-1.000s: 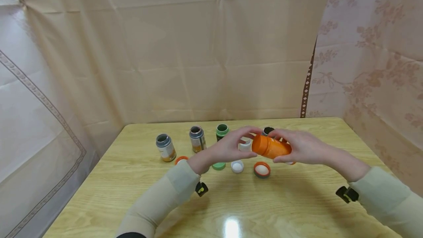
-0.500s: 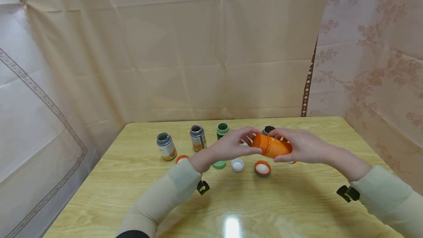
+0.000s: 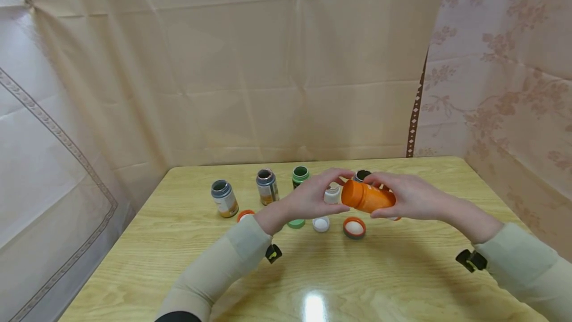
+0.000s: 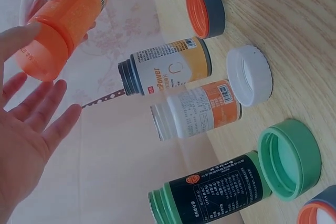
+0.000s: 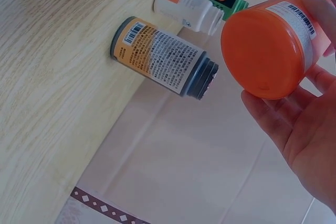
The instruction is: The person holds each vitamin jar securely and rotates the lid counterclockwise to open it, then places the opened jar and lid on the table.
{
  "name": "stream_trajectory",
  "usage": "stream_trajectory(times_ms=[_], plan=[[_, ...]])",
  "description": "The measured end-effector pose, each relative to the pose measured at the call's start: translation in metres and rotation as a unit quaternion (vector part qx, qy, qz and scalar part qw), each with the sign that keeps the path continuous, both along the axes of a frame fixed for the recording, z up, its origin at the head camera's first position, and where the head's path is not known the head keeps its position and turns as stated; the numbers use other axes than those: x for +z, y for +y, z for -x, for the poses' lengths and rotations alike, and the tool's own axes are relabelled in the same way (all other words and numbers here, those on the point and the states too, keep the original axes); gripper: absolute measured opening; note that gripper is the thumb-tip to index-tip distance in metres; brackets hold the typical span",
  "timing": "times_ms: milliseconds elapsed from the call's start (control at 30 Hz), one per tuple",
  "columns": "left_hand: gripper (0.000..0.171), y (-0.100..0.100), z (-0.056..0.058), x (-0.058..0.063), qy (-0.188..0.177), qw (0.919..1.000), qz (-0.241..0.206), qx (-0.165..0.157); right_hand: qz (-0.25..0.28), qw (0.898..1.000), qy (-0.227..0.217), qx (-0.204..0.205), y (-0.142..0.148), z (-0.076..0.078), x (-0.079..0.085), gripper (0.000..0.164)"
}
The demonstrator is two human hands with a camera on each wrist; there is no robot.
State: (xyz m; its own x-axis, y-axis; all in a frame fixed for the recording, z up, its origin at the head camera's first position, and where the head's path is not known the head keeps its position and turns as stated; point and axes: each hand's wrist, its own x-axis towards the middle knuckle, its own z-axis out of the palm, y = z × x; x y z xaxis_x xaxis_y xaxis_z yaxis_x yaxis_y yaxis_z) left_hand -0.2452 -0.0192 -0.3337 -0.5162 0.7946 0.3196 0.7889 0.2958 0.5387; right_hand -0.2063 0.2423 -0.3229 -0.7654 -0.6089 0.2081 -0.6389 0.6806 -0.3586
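Above the table, an orange bottle [image 3: 377, 201] lies tilted on its side in the air, its orange cap [image 3: 353, 194] towards the left. My right hand [image 3: 411, 197] grips the bottle's body from the base end, thumb below and fingers over the top. My left hand [image 3: 313, 195] is around the cap end. In the left wrist view its fingers [image 4: 39, 109] are spread and straight beside the cap, while the thumb overlaps the cap's edge. The right wrist view shows the bottle's round base [image 5: 262, 56].
Behind the hands stand several uncapped bottles: two grey-necked ones [image 3: 225, 200], a green one [image 3: 300, 175], a white one [image 3: 332, 195] and a dark-necked one [image 3: 362, 176]. Upturned caps lie in front: an orange-lined one [image 3: 354, 228], a white one [image 3: 321, 224], a green one [image 3: 296, 223].
The left thumb has drawn back a little from the orange cap, and the left fingers have widened around it. The right hand keeps holding the bottle in nearly the same place.
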Motion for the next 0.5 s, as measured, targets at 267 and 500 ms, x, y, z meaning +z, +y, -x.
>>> stream_trajectory(times_ms=[267,500], plan=[[0.06,0.0009,-0.0003,0.0007,-0.007,0.9993,-0.016,-0.034,-0.007,1.0,-0.003,-0.012,-0.0002,0.0,0.0015,0.061],[0.054,0.0012,0.0,-0.0003,-0.071,0.9974,-0.004,0.006,0.001,1.0,-0.015,-0.011,-0.0005,0.0001,-0.0006,0.059]])
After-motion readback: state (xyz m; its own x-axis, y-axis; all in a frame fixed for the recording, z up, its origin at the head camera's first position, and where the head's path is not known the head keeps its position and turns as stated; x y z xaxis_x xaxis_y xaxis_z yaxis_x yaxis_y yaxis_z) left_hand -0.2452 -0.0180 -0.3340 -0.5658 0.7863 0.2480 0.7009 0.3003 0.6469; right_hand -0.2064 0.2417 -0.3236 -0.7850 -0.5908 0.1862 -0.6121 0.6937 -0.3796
